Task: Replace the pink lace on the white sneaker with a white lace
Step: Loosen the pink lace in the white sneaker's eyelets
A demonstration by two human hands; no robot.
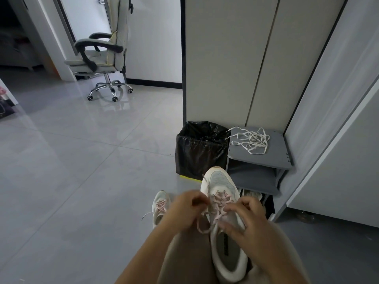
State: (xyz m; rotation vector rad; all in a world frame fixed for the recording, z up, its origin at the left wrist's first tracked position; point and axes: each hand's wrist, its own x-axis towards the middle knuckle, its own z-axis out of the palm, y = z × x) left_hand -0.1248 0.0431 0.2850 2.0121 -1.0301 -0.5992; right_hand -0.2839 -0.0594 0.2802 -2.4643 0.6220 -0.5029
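Where the person's lap fills the near edge of the view, item one: white sneaker (222, 238), sole down on the thighs, toe pointing far, opening toward the wearer.

Item two: pink lace (220, 201), threaded in crosses through the sneaker's eyelets; one loose loop hangs off the shoe's left side.

Item three: left hand (184, 210), at the left edge of the lacing, fingers curled in and pinching the pink lace where the loose loop begins.

Item four: right hand (245, 218), on the right side of the lacing, fingers bent over the shoe's collar; motion blur makes it impossible to tell whether it pinches a strand or only rests there.

Item five: white lace (253, 141), a loose tangle lying on the top shelf of a grey shoe rack (281, 158), far right of the sneaker and well apart from both hands.

Item six: black-bagged bin (200, 148), standing on the floor, touching the rack's left side.

Item seven: second sneaker (160, 208), white with pink lacing, on the grey tiled floor (82, 171) just left of the left hand.

Item eight: pale office chair (104, 50) on castors, far left, by a doorway.
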